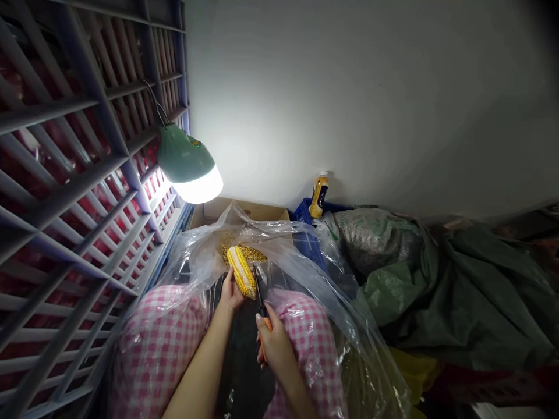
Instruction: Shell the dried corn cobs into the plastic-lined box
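Observation:
My left hand [230, 294] is wrapped round the lower end of a yellow corn cob [241, 271], holding it tilted over a clear plastic bag [205, 256]. My right hand [271, 340] grips a tool with an orange handle and a dark blade [260, 291]; the blade lies against the right side of the cob. Loose corn kernels [253, 252] sit in the bag just beyond the cob. My knees in pink checked cloth [174, 331] are on either side of my hands.
Stacked blue-grey crates [74, 192] fill the left side. A green lamp [188, 166] hangs lit above the bag. A cardboard box [213, 210], a blue crate [305, 212] and a yellow bottle [319, 196] stand by the wall. Green sacks [437, 279] are heaped on the right.

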`<state>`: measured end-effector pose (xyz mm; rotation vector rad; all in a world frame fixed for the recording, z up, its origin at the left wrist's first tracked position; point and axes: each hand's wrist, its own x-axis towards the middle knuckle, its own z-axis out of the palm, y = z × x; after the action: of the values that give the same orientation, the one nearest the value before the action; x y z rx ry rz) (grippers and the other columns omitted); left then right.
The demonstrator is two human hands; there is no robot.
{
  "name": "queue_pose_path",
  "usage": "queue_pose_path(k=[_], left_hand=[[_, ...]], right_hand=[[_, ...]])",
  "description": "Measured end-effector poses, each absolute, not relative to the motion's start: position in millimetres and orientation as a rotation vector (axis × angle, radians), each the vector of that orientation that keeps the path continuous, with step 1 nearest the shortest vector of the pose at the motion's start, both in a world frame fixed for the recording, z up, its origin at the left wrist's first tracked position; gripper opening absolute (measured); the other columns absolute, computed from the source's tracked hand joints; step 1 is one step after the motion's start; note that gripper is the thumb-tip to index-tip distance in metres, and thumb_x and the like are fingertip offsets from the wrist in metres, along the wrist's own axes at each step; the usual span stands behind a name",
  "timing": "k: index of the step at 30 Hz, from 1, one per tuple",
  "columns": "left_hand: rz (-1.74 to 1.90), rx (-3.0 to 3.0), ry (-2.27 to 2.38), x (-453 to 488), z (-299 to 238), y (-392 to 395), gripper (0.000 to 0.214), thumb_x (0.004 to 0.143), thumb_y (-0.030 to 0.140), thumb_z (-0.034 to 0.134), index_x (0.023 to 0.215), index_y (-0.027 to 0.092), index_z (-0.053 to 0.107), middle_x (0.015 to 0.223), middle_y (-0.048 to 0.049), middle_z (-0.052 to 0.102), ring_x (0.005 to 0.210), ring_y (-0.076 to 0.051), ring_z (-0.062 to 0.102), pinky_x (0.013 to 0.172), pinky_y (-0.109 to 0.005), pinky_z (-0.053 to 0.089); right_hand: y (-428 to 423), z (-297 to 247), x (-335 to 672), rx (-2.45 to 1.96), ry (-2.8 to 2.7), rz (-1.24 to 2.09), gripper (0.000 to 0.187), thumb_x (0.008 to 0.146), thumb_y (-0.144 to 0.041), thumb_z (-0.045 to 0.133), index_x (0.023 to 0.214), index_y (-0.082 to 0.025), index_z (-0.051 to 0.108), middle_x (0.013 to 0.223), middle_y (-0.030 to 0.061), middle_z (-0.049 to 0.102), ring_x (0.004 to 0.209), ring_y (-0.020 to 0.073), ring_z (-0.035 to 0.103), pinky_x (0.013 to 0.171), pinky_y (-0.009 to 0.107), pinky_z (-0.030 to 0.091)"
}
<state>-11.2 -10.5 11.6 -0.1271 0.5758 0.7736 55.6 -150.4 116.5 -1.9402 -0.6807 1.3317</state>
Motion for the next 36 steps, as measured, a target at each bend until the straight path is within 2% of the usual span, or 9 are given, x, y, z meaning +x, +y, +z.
queue_pose_path(k=[3,6,10,12,17,22,29,34,36], left_hand=[[0.756,-0.138,0.590,-13,12,-9,0.053,0.084,0.049,0.031,0.103,0.005,0.055,0.065,-0.0109,0.063,0.058,-0.020,0.062,0.058,-0.035,0.052],[0.762,-0.129,0.617,-12,12,-8,0.055,0.082,0.054,0.034,0.097,0.006,0.056,0.060,-0.0089,0.061,0.049,-0.018,0.060,0.047,-0.030,0.050],[0.747,-0.116,0.638,-10,13,-10,0.045,0.083,0.047,0.039,0.094,0.006,0.056,0.063,-0.0093,0.063,0.053,-0.017,0.061,0.050,-0.028,0.050],[0.741,-0.110,0.648,-9,13,-11,0.041,0.084,0.043,0.039,0.095,0.006,0.055,0.064,-0.0092,0.063,0.055,-0.018,0.062,0.051,-0.028,0.051],[0.781,-0.080,0.698,-8,12,-10,0.051,0.084,0.051,0.031,0.095,0.007,0.055,0.061,-0.0090,0.061,0.048,-0.017,0.059,0.044,-0.027,0.048],[0.801,-0.027,0.761,-5,6,-13,0.062,0.080,0.062,0.026,0.093,0.008,0.055,0.057,-0.0077,0.059,0.044,-0.017,0.057,0.041,-0.027,0.046],[0.790,0.010,0.800,-3,-3,-13,0.064,0.080,0.063,0.024,0.096,0.009,0.055,0.062,-0.0090,0.062,0.048,-0.017,0.059,0.045,-0.028,0.048],[0.782,0.024,0.822,-4,2,-14,0.064,0.081,0.062,0.024,0.092,0.007,0.055,0.061,-0.0102,0.061,0.047,-0.018,0.059,0.044,-0.028,0.049],[0.782,0.031,0.822,-4,4,-14,0.059,0.081,0.059,0.029,0.091,0.006,0.055,0.063,-0.0111,0.062,0.048,-0.018,0.059,0.045,-0.028,0.050]], right_hand=[[-148,118,54,-1.914,-0.733,1.223,0.040,0.083,-0.035,0.040,0.116,-0.014,0.039,0.059,-0.0055,0.044,0.032,0.0038,0.039,0.027,0.013,0.029],[-149,107,50,-1.868,-0.674,1.335,0.028,0.083,-0.033,0.039,0.104,-0.015,0.042,0.059,-0.0052,0.045,0.038,0.0048,0.045,0.030,0.013,0.033],[-154,100,47,-1.877,-0.613,1.504,0.022,0.080,-0.034,0.043,0.092,-0.015,0.045,0.067,-0.0040,0.047,0.036,0.0024,0.042,0.028,0.012,0.029],[-156,109,46,-1.879,-0.650,1.393,0.024,0.080,-0.039,0.042,0.087,-0.016,0.046,0.067,-0.0040,0.046,0.036,0.0020,0.041,0.027,0.012,0.026],[-156,122,39,-1.749,-0.728,1.024,0.037,0.082,-0.052,0.035,0.083,-0.018,0.046,0.059,-0.0051,0.043,0.040,0.0035,0.040,0.035,0.014,0.034],[-157,94,35,-1.907,-0.597,1.366,0.040,0.082,-0.054,0.032,0.072,-0.017,0.043,0.050,-0.0057,0.039,0.029,0.0043,0.033,0.027,0.017,0.025],[-158,113,39,-1.719,-0.661,1.041,0.043,0.078,-0.061,0.036,0.077,-0.019,0.046,0.057,-0.0040,0.042,0.040,0.0058,0.041,0.036,0.018,0.036],[-157,93,33,-1.835,-0.525,1.377,0.052,0.074,-0.067,0.035,0.073,-0.017,0.046,0.049,-0.0055,0.040,0.029,0.0042,0.032,0.028,0.018,0.025],[-157,108,38,-1.757,-0.482,1.371,0.054,0.071,-0.069,0.037,0.076,-0.016,0.047,0.050,-0.0054,0.042,0.030,0.0045,0.035,0.029,0.017,0.027]])
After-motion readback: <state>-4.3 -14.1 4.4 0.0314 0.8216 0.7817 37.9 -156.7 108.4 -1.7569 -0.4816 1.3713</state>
